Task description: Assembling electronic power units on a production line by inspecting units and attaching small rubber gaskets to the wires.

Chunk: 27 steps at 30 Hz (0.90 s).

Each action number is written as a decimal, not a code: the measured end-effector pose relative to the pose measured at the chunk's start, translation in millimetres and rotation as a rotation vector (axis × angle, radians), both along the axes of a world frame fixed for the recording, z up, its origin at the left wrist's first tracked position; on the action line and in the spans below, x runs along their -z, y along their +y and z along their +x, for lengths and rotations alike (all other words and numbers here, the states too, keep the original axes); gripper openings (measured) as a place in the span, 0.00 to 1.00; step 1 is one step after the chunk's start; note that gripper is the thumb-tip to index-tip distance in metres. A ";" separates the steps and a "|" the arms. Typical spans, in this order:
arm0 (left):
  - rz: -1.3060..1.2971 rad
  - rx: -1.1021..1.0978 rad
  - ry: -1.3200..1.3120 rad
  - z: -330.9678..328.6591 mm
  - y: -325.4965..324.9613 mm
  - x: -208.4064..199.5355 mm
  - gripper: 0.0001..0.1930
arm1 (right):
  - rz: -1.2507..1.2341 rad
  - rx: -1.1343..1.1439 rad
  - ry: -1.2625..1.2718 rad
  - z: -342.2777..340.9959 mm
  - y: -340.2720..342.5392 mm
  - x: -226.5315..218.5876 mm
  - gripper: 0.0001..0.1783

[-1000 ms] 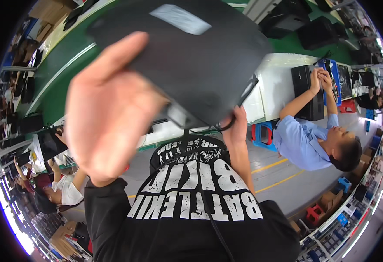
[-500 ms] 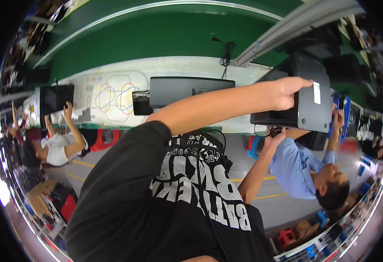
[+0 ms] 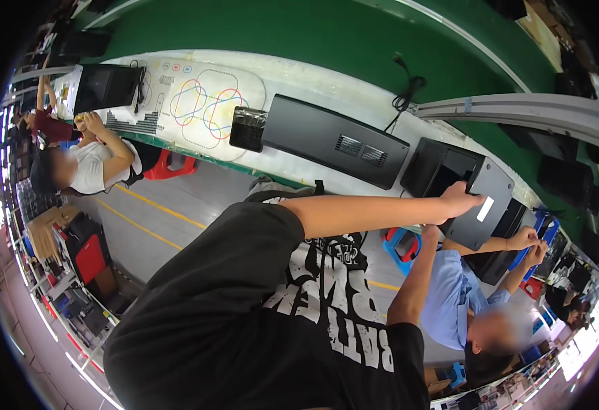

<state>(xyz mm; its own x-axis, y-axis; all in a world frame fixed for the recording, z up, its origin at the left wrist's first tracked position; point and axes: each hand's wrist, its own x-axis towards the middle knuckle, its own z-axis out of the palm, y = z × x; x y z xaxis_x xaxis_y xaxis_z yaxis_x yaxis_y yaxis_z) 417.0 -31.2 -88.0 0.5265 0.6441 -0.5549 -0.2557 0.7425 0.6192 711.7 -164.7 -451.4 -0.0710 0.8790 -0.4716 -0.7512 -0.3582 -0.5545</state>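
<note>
My left hand (image 3: 455,203) reaches across to the right and is closed on the edge of a black box-shaped device (image 3: 492,186). That device is tilted, and its flat grey panel bears a white label. One finger of the left hand lies along the panel near the label. My right hand (image 3: 431,236) is raised just below the left wrist, close to the device's near edge; its fingers are hidden. A long dark device with two vent grilles (image 3: 334,140) lies on the white worktable (image 3: 293,80), left of my hands.
A small black box (image 3: 247,128) adjoins the long device. A black cable (image 3: 405,96) lies behind it, near a grey metal post (image 3: 518,113). Co-workers sit at the left and right along the bench; the right one wears a blue shirt (image 3: 450,301). Blue stool (image 3: 401,249) below.
The view has turned, so the bench now slopes down to the right. The held device sits lower in the picture and more tilted. My right hand has come up close to the left wrist.
</note>
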 end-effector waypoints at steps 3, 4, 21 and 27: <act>0.153 -0.048 -0.004 -48.3 -15.2 14.5 0.22 | 0.022 -0.145 0.523 -12.3 -55.6 2.0 0.32; 0.316 -0.170 -0.045 -79.2 -26.4 23.8 0.21 | -0.217 -0.039 0.095 -53.3 -31.3 -20.3 0.30; 0.550 -0.397 1.574 -441.5 -97.2 284.2 0.18 | -0.320 0.232 -1.063 -301.8 -42.6 -172.4 0.17; 0.511 -0.400 1.476 -444.9 -93.9 278.5 0.09 | -0.326 0.225 -1.133 -308.6 -41.9 -191.0 0.17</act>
